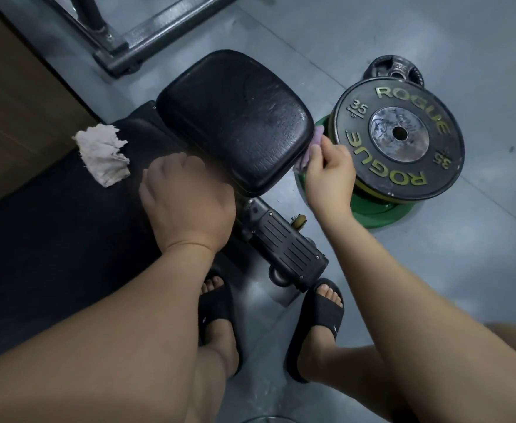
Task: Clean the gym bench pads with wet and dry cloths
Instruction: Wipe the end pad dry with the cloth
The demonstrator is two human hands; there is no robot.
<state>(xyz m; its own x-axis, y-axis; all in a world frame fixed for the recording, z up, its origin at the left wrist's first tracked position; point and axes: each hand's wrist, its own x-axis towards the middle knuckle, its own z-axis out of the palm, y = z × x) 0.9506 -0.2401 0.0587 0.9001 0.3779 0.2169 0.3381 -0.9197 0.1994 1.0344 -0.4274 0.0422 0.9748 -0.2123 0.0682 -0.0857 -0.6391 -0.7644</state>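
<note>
Right hand (330, 174) pinches purple cloth (318, 136) in its fingers against seat pad (235, 117) right edge. Left hand (186, 199) at pad's near-left corner, fingers hidden, can't tell. White cloth (104, 154) lies left of pad on bench (52, 239).

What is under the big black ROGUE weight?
Under the black ROGUE plate a yellow rim peeks out, and below that lies a green plate on the floor. The top plate covers their middles, so any writing on them is hidden.
</note>
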